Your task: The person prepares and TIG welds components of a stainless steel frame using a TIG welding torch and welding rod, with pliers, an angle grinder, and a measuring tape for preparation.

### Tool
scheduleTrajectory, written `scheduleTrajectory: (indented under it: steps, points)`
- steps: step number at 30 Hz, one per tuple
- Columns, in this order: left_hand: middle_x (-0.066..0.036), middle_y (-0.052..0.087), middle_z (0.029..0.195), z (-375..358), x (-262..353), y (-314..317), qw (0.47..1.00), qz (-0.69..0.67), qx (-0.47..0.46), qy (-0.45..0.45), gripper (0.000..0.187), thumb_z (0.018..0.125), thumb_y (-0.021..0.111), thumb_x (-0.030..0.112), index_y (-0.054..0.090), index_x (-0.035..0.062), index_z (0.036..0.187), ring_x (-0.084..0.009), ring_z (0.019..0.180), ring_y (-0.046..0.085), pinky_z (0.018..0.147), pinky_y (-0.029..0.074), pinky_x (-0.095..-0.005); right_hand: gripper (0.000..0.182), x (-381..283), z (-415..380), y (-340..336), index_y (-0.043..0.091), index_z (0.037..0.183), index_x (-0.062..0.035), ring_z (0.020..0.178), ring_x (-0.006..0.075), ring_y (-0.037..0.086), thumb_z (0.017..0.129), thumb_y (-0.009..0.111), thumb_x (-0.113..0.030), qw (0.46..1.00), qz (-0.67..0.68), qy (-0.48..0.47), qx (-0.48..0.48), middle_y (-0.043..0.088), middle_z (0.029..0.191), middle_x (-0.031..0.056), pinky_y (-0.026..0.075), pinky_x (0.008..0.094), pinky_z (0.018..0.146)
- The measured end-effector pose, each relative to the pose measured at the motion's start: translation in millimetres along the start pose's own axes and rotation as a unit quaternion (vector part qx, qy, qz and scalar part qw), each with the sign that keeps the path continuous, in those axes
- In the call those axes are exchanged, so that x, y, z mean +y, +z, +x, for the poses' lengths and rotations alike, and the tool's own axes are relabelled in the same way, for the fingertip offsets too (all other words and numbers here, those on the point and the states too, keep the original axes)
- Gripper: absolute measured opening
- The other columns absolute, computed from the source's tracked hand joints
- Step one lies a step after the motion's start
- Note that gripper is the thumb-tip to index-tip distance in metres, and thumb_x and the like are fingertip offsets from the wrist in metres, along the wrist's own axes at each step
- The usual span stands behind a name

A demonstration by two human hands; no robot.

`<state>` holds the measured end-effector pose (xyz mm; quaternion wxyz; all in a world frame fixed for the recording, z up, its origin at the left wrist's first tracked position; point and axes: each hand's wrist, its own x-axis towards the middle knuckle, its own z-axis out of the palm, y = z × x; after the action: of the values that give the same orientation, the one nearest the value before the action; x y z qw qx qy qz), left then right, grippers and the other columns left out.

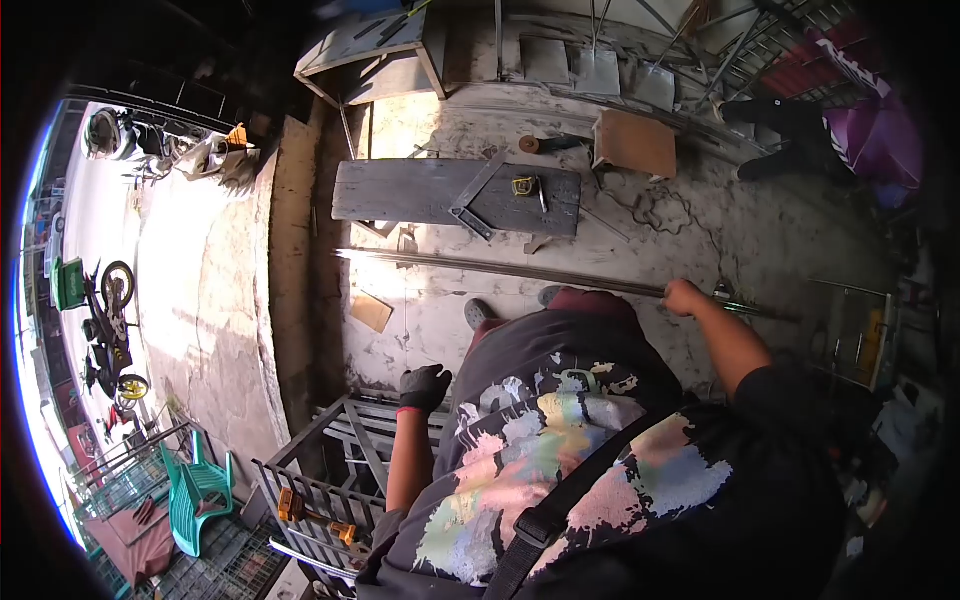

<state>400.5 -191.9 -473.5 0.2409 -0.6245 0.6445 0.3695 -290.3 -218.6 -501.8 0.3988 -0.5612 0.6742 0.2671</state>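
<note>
My bare right hand (pixel 683 297) is closed around a bundle of long, thin metal bars (pixel 520 272). The bars stretch left across the floor area in front of my feet, and their far end shines in the sunlight. On my left hand (pixel 425 388) is a dark glove with a red cuff. Its fingers are curled in, and nothing shows in them. That hand is beside a dark metal frame (pixel 368 440) with slats. Past the bars is a low dark bench (pixel 400 192), with a metal square (pixel 478 195) and a yellow tape measure (pixel 523 186) on top.
An angle grinder (pixel 550 143) lies behind the bench near a brown wooden stool (pixel 635 143) and a loose cord (pixel 655 212). Yellow power drills (pixel 318 518) rest on the slatted frame. A wooden table (pixel 370 55) stands at the back; a green chair (pixel 200 495) is outside, left.
</note>
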Motion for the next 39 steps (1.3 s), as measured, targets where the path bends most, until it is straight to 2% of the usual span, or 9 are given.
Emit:
scheduleTrajectory:
  steps: [11, 18, 24, 26, 29, 30, 33, 37, 39]
  points:
    - [-0.018, 0.073, 0.135, 59.1, -83.0, -90.1, 0.991, 0.113, -0.073, 0.028, 0.059, 0.101, 0.051, 0.055, 0.074, 0.0115, 0.134, -0.0390, 0.123, 0.069, 0.106, 0.053, -0.0504, 0.030, -182.7, -37.6, -103.1, 0.075, 0.116, -0.0028, 0.102, 0.0334, 0.074, 0.093, 0.076, -0.022, 0.976, 0.144, -0.153, 0.059, 0.077, 0.106, 0.0177, 0.058, 0.0440, 0.090]
    - [-0.022, 0.071, 0.136, 122.1, -20.0, -151.6, 0.985, 0.162, 0.006, 0.064, 0.070, 0.099, 0.056, 0.060, 0.063, 0.0107, 0.150, -0.0414, 0.122, 0.070, 0.106, 0.054, -0.0501, 0.031, -170.0, 62.5, -23.4, 0.075, 0.114, -0.0031, 0.107, 0.0393, 0.073, 0.092, 0.078, -0.025, 0.977, 0.125, -0.087, 0.151, 0.076, 0.111, 0.0209, 0.058, 0.0481, 0.094]
    - [-0.030, 0.064, 0.142, 210.5, 51.5, -213.7, 0.980, 0.176, 0.042, 0.086, 0.071, 0.104, 0.054, 0.054, 0.048, 0.0128, 0.161, -0.0473, 0.114, 0.072, 0.099, 0.056, -0.0548, 0.041, -186.9, 86.9, 50.9, 0.076, 0.119, -0.0027, 0.114, 0.0392, 0.072, 0.091, 0.078, -0.033, 0.960, 0.262, -0.076, 0.057, 0.076, 0.118, 0.0224, 0.057, 0.0473, 0.099]
    - [-0.031, 0.059, 0.149, 275.6, 41.8, -219.4, 0.973, 0.200, 0.057, 0.102, 0.049, 0.108, 0.052, 0.042, 0.056, 0.0222, 0.153, -0.0463, 0.107, 0.074, 0.091, 0.060, -0.0555, 0.041, -192.3, 92.7, 66.4, 0.076, 0.118, -0.0033, 0.112, 0.0406, 0.072, 0.090, 0.078, -0.034, 0.953, 0.297, -0.052, 0.041, 0.076, 0.118, 0.0221, 0.057, 0.0479, 0.099]
    - [-0.025, 0.077, 0.117, 364.6, 47.5, -255.6, 0.961, 0.200, 0.046, 0.188, 0.077, 0.104, 0.043, 0.070, 0.071, 0.0043, 0.134, -0.0460, 0.114, 0.071, 0.098, 0.053, -0.0551, 0.038, -196.7, 127.7, 95.1, 0.077, 0.111, -0.0019, 0.099, 0.0401, 0.075, 0.090, 0.079, -0.034, 0.940, 0.339, -0.011, 0.032, 0.079, 0.102, 0.0199, 0.059, 0.0476, 0.090]
    - [-0.022, 0.077, 0.118, 357.6, 95.9, -287.9, 0.977, 0.198, -0.026, 0.070, 0.076, 0.104, 0.040, 0.072, 0.078, 0.0083, 0.122, -0.0443, 0.114, 0.071, 0.099, 0.053, -0.0554, 0.038, -199.2, 139.0, 111.3, 0.077, 0.108, -0.0013, 0.093, 0.0395, 0.076, 0.089, 0.079, -0.034, 0.933, 0.357, 0.009, 0.027, 0.079, 0.097, 0.0191, 0.059, 0.0475, 0.087]
    - [-0.022, 0.076, 0.124, 451.1, 115.5, -305.1, 0.940, 0.321, -0.094, 0.062, 0.077, 0.104, 0.038, 0.072, 0.078, 0.0093, 0.124, -0.0414, 0.119, 0.070, 0.104, 0.051, -0.0551, 0.034, -206.1, 170.1, 149.4, 0.076, 0.099, -0.0001, 0.075, 0.0302, 0.076, 0.092, 0.077, -0.034, 0.907, 0.377, -0.045, 0.182, 0.077, 0.080, 0.0140, 0.060, 0.0435, 0.072]
    - [-0.023, 0.059, 0.155, 553.0, 112.3, -310.8, 0.954, 0.273, -0.021, 0.125, 0.103, 0.093, 0.056, 0.078, 0.041, 0.0072, 0.166, -0.0408, 0.141, 0.057, 0.117, 0.043, -0.0525, 0.031, -245.5, 204.3, 122.7, 0.073, 0.112, -0.0024, 0.073, 0.0169, 0.074, 0.102, 0.070, -0.032, 0.583, 0.775, 0.233, 0.068, 0.076, 0.090, 0.0078, 0.056, 0.0339, 0.062]
    - [-0.028, 0.042, 0.167, 624.1, 84.4, -303.3, 0.957, 0.229, 0.022, 0.176, 0.118, 0.090, 0.069, 0.074, 0.022, 0.0015, 0.171, -0.0424, 0.153, 0.045, 0.126, 0.033, -0.0506, 0.033, -265.2, 239.9, 108.0, 0.071, 0.117, -0.0027, 0.074, 0.0170, 0.075, 0.104, 0.070, -0.033, 0.536, 0.807, 0.239, 0.060, 0.076, 0.092, 0.0078, 0.057, 0.0339, 0.063]
